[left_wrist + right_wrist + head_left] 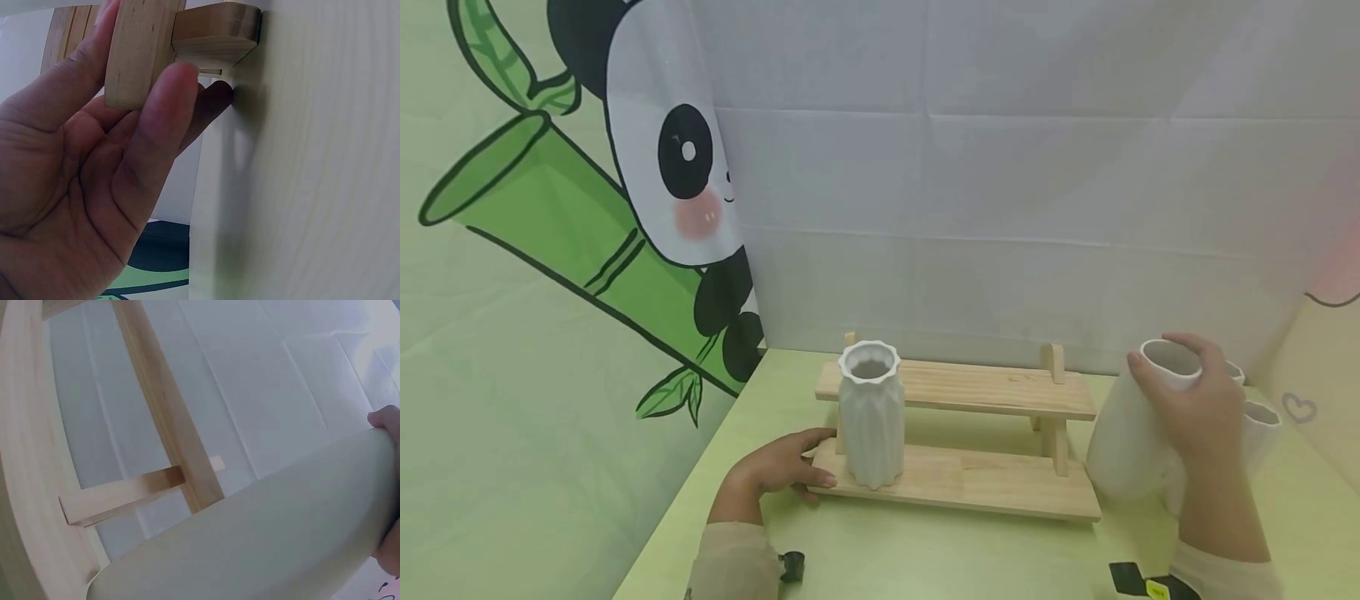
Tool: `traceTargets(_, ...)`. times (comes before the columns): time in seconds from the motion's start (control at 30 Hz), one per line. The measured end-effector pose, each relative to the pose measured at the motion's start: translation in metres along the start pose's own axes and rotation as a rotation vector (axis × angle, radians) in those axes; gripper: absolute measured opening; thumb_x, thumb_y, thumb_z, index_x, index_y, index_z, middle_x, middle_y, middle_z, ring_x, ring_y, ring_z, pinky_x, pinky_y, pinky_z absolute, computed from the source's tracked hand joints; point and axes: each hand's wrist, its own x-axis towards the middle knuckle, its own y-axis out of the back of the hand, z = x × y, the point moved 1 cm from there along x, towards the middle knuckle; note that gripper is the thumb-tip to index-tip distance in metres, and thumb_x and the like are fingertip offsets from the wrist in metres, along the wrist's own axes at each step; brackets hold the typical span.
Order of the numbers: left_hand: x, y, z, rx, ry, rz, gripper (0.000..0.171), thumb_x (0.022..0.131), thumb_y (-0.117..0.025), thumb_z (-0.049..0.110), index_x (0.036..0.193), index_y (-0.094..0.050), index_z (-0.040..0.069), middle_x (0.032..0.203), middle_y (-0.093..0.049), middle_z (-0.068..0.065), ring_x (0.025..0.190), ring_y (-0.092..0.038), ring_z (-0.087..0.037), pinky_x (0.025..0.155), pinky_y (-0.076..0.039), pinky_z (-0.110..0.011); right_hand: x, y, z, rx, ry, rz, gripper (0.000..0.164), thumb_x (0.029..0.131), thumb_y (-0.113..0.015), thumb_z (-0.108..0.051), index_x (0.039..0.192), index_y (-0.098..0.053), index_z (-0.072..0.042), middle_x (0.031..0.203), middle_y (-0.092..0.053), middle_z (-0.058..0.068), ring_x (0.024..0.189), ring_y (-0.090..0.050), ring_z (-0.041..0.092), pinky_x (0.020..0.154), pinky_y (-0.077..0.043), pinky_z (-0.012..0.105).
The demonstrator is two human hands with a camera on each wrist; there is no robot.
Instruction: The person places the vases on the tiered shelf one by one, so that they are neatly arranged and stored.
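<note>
A two-tier wooden shelf [1007, 483] stands on the table. My left hand [778, 467] holds the left end of its lower board, and the left wrist view has the thumb [169, 103] on the wooden board [140, 53]. A white fluted vase [872, 433] with a scalloped rim stands upright on the lower tier, near that end. To the right of the shelf, my right hand [1206, 412] grips a smooth white vase [1127, 442] around its neck. This vase leans slightly and its wide base sits close beside the shelf's right end; the right wrist view shows its long side [269, 531].
Behind my right hand are more white vases, one with a visible rim [1262, 414], partly hidden by the hand and forearm. A pale wall sheet [1000, 183] hangs behind the shelf. A panda-and-bamboo print [587, 217] covers the left side. The yellowish table [925, 550] extends in front.
</note>
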Motion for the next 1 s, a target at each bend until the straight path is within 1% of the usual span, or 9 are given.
traceTargets(0.07, 0.0, 0.0, 0.0, 0.001, -0.001, 0.003, 0.093, 0.075, -0.084, 0.025, 0.152, -0.033, 0.009, 0.13, -0.059, -0.02, 0.088, -0.071, -0.027, 0.079, -0.058, -0.04, -0.003, 0.004, -0.005, 0.017, 0.007, -0.009, 0.061, 0.083, -0.074, -0.045, 0.135, -0.054, -0.021, 0.123, -0.056, 0.007, 0.098, -0.048, 0.018, 0.064, -0.041, 0.026)
traceTargets(0.23, 0.0, -0.001, 0.0, -0.003, -0.003, 0.002, 0.093, 0.075, -0.084, 0.024, 0.151, -0.033, 0.008, 0.132, -0.058, -0.021, 0.09, -0.071, -0.027, 0.078, -0.058, -0.04, -0.01, 0.012, -0.016, 0.037, 0.008, -0.022, 0.055, 0.083, -0.075, -0.044, 0.132, -0.057, -0.027, 0.115, -0.054, -0.003, 0.089, -0.048, 0.006, 0.06, -0.042, 0.018)
traceTargets(0.33, 0.0, -0.001, 0.0, -0.002, -0.002, 0.002, 0.093, 0.075, -0.084, 0.024, 0.151, -0.034, 0.008, 0.132, -0.058, -0.021, 0.09, -0.071, -0.027, 0.077, -0.058, -0.039, -0.016, 0.015, -0.023, 0.066, 0.012, -0.038, 0.052, 0.084, -0.076, -0.042, 0.131, -0.058, -0.029, 0.117, -0.053, -0.004, 0.088, -0.048, 0.003, 0.059, -0.043, 0.017)
traceTargets(0.43, 0.0, -0.001, 0.001, -0.004, -0.004, 0.002, 0.092, 0.075, -0.084, 0.024, 0.151, -0.034, 0.008, 0.133, -0.057, -0.022, 0.092, -0.071, -0.027, 0.076, -0.059, -0.04, -0.022, 0.016, -0.03, 0.095, 0.018, -0.067, 0.051, 0.084, -0.076, -0.04, 0.131, -0.058, -0.031, 0.12, -0.052, -0.001, 0.091, -0.047, 0.005, 0.061, -0.043, 0.019)
traceTargets(0.57, -0.001, -0.001, 0.002, -0.016, -0.002, 0.001, 0.092, 0.075, -0.084, 0.023, 0.151, -0.034, 0.009, 0.134, -0.055, -0.022, 0.095, -0.07, -0.027, 0.074, -0.059, -0.04, -0.03, 0.009, -0.038, 0.117, 0.049, -0.09, 0.05, 0.084, -0.076, -0.039, 0.131, -0.058, -0.033, 0.114, -0.054, -0.005, 0.091, -0.049, 0.007, 0.062, -0.045, 0.019)
traceTargets(0.7, -0.001, -0.001, 0.002, -0.016, -0.001, -0.001, 0.092, 0.076, -0.084, 0.022, 0.151, -0.034, 0.008, 0.134, -0.055, -0.022, 0.094, -0.07, -0.027, 0.075, -0.059, -0.04, -0.038, -0.001, -0.044, 0.165, 0.143, -0.097, 0.05, 0.084, -0.077, -0.032, 0.131, -0.059, -0.026, 0.103, -0.055, -0.011, 0.088, -0.052, 0.004, 0.063, -0.046, 0.015)
traceTargets(0.8, -0.002, -0.001, 0.002, -0.013, -0.003, 0.0, 0.091, 0.076, -0.084, 0.022, 0.151, -0.034, 0.007, 0.134, -0.056, -0.022, 0.094, -0.07, -0.027, 0.075, -0.059, -0.04, -0.043, -0.007, -0.048, 0.19, 0.204, -0.111, 0.049, 0.085, -0.077, -0.029, 0.13, -0.059, -0.022, 0.099, -0.057, -0.012, 0.086, -0.055, 0.003, 0.064, -0.047, 0.015)
traceTargets(0.9, -0.002, -0.001, 0.002, -0.009, 0.0, 0.003, 0.092, 0.076, -0.084, 0.022, 0.151, -0.034, 0.007, 0.134, -0.056, -0.022, 0.093, -0.071, -0.027, 0.076, -0.059, -0.04, -0.047, -0.012, -0.052, 0.19, 0.221, -0.132, 0.049, 0.085, -0.076, -0.03, 0.13, -0.059, -0.023, 0.097, -0.059, -0.012, 0.085, -0.057, 0.003, 0.064, -0.048, 0.016)
traceTargets(1.0, -0.002, -0.001, 0.002, -0.002, -0.001, 0.003, 0.092, 0.076, -0.084, 0.023, 0.151, -0.034, 0.007, 0.134, -0.056, -0.022, 0.093, -0.071, -0.027, 0.077, -0.059, -0.04, -0.051, -0.016, -0.055, 0.198, 0.208, -0.152, 0.05, 0.086, -0.076, -0.032, 0.131, -0.058, -0.024, 0.098, -0.06, -0.009, 0.085, -0.058, 0.004, 0.064, -0.05, 0.019)
